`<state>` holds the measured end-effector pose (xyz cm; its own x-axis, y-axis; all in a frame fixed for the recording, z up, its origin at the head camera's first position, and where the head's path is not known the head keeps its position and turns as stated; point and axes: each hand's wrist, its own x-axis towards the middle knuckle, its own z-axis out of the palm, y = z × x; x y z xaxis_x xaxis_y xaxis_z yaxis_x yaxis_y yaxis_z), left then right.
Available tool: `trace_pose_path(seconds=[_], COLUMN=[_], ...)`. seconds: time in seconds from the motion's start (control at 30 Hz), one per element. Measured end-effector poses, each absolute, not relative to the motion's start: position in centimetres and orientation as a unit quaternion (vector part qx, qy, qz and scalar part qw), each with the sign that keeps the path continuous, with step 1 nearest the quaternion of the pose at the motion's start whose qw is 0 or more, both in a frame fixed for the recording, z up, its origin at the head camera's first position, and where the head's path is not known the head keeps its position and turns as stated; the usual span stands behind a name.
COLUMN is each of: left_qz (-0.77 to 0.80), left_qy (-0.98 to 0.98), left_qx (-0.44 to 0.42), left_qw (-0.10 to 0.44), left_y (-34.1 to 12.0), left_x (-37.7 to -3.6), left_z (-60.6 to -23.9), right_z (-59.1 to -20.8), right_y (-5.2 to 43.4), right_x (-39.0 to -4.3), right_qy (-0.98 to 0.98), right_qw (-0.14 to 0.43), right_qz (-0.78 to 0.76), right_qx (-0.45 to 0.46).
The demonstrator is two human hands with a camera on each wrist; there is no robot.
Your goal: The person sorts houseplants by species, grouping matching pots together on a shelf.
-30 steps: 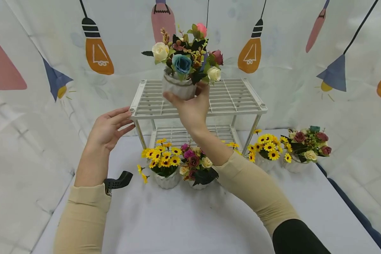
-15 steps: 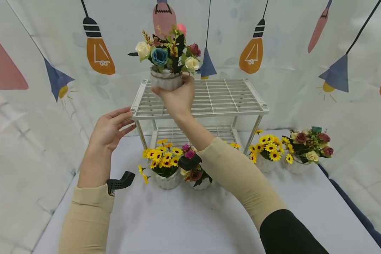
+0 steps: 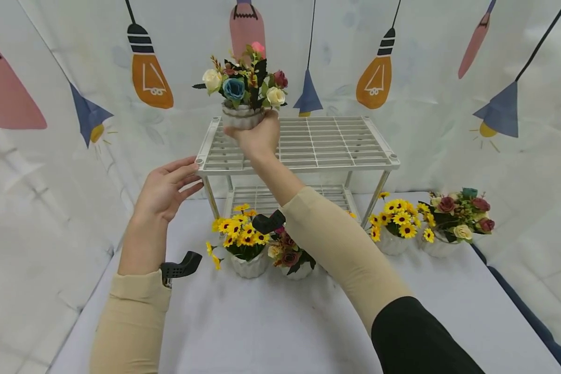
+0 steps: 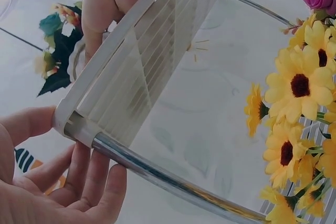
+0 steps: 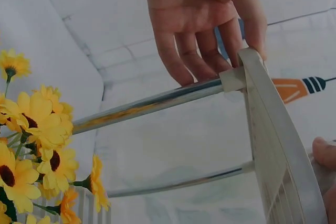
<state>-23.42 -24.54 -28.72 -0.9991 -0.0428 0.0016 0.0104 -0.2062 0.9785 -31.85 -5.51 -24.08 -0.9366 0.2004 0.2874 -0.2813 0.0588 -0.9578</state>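
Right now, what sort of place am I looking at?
Probably a staged tabletop set, not a real room: a printed lightbulb backdrop hangs behind a cloth-covered table with a white shelf rack and fake flower pots.

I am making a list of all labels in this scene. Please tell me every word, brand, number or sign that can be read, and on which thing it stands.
There is no readable text in any view.
Curtain: only drawn light bulbs and lamps, no words.
Shelf: plain white, no label.
Flower pot in the right hand: no label shows.
Pots on the table: no writing shows.
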Motion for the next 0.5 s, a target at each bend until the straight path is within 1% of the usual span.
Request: trace_pose_path(seconds=[0.3, 0.5], left_qz=[-0.789, -0.788], left_qy=[-0.614, -0.615], left_qx=[0.011, 0.011], left_qw=[0.02, 0.026], left_y=[-23.8, -24.4], left_x=[-23.6, -23.6], left_z=[-28.8, -28.8], right_z=[-24.0, -23.9], right_y=[-4.9, -4.3], right_x=[-32.9, -32.6], right_qy=[-0.766, -0.793], right_qw=[0.177, 0.151], right_qz=[0.618, 0.586], right_qx=[0.025, 0.072])
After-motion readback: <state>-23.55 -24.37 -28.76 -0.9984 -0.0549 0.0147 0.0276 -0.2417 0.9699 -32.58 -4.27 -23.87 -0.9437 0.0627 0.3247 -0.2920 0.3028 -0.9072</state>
